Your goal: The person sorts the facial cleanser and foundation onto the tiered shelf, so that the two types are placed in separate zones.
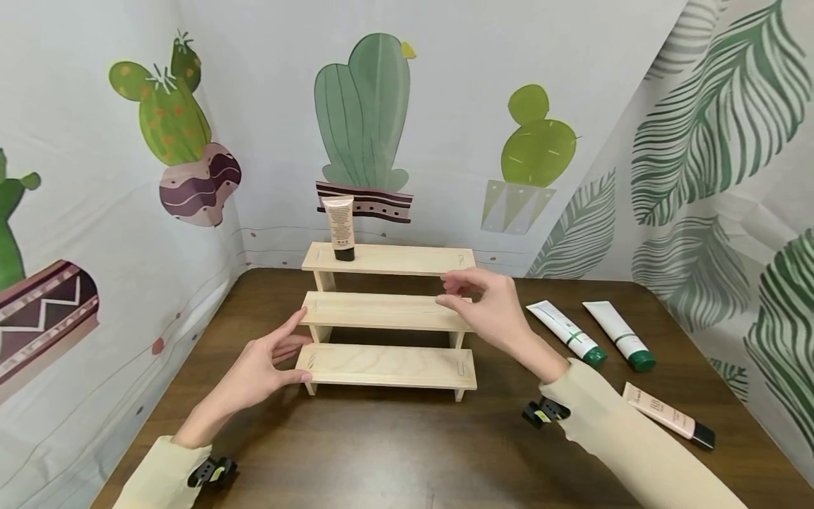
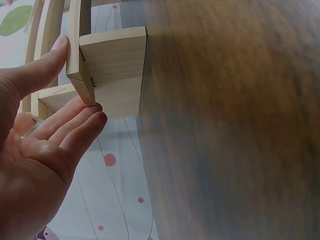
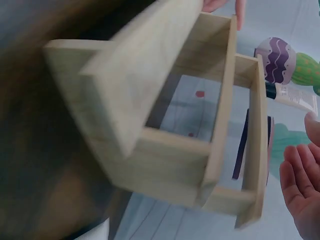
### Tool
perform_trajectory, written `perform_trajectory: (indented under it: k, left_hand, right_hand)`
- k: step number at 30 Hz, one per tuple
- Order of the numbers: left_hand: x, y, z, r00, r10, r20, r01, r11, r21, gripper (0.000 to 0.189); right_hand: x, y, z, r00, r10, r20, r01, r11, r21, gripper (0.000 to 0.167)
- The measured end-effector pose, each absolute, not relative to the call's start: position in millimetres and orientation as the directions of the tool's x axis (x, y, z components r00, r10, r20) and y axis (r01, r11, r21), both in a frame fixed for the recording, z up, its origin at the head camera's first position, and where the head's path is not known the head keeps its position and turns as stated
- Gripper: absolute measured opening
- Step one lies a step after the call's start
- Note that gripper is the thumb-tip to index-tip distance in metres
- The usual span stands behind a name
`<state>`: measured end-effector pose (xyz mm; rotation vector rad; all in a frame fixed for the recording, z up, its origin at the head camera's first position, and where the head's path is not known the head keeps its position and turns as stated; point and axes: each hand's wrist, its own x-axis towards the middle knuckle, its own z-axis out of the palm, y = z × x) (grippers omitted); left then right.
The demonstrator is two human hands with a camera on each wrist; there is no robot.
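Note:
A three-tier wooden display stand (image 1: 388, 364) stands on the brown table. My left hand (image 1: 257, 371) rests against its left end, the thumb by the lowest step and the index finger by the middle step. In the left wrist view, the fingers (image 2: 75, 122) touch a board's corner. Above the right end of the middle step is my right hand (image 1: 492, 311), fingers loosely bent and nothing in them. A beige cosmetic tube (image 1: 341, 226) stands upright on its black cap at the top step's left; the right wrist view also shows this tube (image 3: 295, 96).
Right of the stand, two white tubes with green caps, one (image 1: 566, 332) and another (image 1: 620, 336), lie on the table (image 1: 394, 452). Nearer the front right lies a beige tube with black cap (image 1: 668, 416). Cactus-printed cloth (image 1: 445, 106) hangs behind.

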<state>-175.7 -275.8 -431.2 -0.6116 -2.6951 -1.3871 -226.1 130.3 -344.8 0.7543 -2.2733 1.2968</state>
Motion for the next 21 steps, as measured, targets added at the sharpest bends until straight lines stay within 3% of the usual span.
perform_trajectory:
  k: [6, 21]
  left_hand:
    - [-176, -275, -431, -0.922, 0.321, 0.216, 0.364, 0.528, 0.767, 0.114]
    - [-177, -276, -432, -0.92, 0.328, 0.216, 0.368, 0.526, 0.767, 0.114]
  right_hand:
    - [-211, 167, -360, -0.741, -0.248, 0.624, -0.655, 0.473, -0.589, 0.027]
    - [-178, 253, -396, -0.782, -0.229, 0.58, -0.565, 0.653, -0.504, 0.033]
